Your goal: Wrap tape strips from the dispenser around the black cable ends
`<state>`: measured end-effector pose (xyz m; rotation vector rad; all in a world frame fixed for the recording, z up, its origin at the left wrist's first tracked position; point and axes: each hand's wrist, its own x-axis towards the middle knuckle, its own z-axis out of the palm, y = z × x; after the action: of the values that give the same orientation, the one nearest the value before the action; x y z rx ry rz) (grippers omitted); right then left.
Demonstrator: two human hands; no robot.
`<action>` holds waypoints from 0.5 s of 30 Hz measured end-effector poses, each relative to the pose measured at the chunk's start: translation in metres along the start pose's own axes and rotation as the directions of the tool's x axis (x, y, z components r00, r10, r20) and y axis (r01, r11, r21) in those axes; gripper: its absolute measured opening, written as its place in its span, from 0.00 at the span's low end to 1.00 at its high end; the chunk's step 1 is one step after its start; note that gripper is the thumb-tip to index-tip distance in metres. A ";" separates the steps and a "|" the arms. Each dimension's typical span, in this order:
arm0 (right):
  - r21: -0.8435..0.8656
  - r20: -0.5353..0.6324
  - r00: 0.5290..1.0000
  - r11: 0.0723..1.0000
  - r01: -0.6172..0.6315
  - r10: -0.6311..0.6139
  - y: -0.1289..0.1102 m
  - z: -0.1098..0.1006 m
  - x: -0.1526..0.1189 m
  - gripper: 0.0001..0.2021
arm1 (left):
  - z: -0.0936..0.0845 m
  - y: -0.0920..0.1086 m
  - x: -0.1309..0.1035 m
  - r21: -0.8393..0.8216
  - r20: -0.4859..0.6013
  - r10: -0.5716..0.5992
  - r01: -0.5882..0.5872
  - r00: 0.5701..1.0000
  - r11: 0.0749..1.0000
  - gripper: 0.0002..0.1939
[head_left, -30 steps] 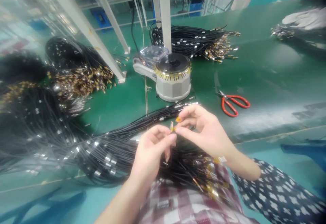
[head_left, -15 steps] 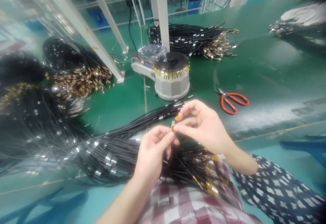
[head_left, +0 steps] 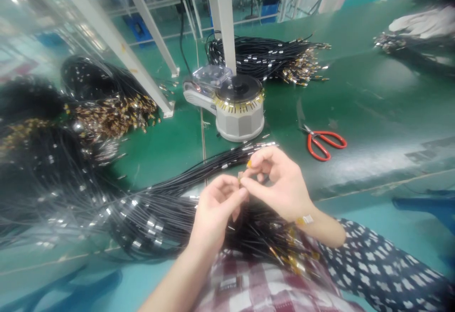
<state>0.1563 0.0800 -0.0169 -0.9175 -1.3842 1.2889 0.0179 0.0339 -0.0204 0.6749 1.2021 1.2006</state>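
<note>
My left hand is closed in a pinch on a thin black cable near its small metal-tipped end. The thumb and a finger of my right hand pinch that same end from the other side, so the fingertips of both hands nearly meet. A bit of amber tape sticks to my right index fingertip. Under my hands lies a bundle of black cables with amber and silver ends, reaching over my lap. Another row of cables lies on the table just behind.
A white round tape dispenser with amber strips around its rim stands beyond my hands. Red-handled scissors lie to the right. More cable bundles rest at the back and left. White metal posts rise from the green table.
My right hand has shifted slightly down and left, its fingers curling closer around the cable end. My left hand stays nearly in place. The view has tilted a little.
</note>
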 end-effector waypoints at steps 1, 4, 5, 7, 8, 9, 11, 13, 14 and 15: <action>-0.032 -0.007 0.999 0.999 0.041 -0.042 -0.001 0.001 -0.001 0.14 | 0.000 -0.001 0.000 0.007 -0.019 0.010 -0.009 1.000 1.000 0.12; 0.035 0.043 0.999 0.999 -0.033 0.032 -0.003 0.000 -0.002 0.14 | -0.001 -0.002 -0.002 0.030 -0.046 0.042 -0.041 0.998 0.999 0.10; 0.093 0.070 0.992 0.990 -0.109 0.103 -0.004 -0.001 0.000 0.14 | -0.001 -0.002 -0.002 0.034 -0.041 0.052 -0.051 0.998 0.998 0.09; 0.183 0.111 0.969 0.953 -0.240 0.223 -0.004 -0.004 0.003 0.16 | -0.001 -0.003 -0.005 0.039 -0.030 0.071 -0.069 0.997 0.997 0.08; 0.204 0.120 0.959 0.939 -0.277 0.257 -0.004 -0.005 0.004 0.17 | -0.001 -0.003 -0.006 0.043 -0.026 0.078 -0.077 0.997 0.996 0.08; 0.218 0.125 0.953 0.930 -0.296 0.275 -0.005 -0.006 0.005 0.18 | -0.002 -0.002 -0.007 0.046 -0.023 0.083 -0.082 0.996 0.996 0.07; 0.244 0.145 0.944 0.914 -0.325 0.297 -0.005 -0.007 0.008 0.20 | -0.003 -0.002 -0.008 0.051 -0.004 0.086 -0.086 0.996 0.995 0.06; 0.287 0.188 0.933 0.892 -0.350 0.306 -0.004 -0.007 0.009 0.21 | -0.005 0.000 -0.007 0.043 0.043 0.075 -0.077 0.996 0.996 0.06; 0.310 0.209 0.929 0.881 -0.358 0.304 -0.004 -0.007 0.010 0.20 | -0.006 0.000 -0.006 0.029 0.078 0.059 -0.061 0.995 0.998 0.07; 0.328 0.227 0.927 0.872 -0.362 0.299 -0.004 -0.007 0.010 0.20 | -0.008 0.001 -0.004 0.009 0.120 0.034 -0.035 0.992 0.999 0.07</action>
<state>0.1613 0.0910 -0.0121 -0.8214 -1.0818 1.8549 0.0106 0.0293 -0.0204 0.7679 1.1011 1.1666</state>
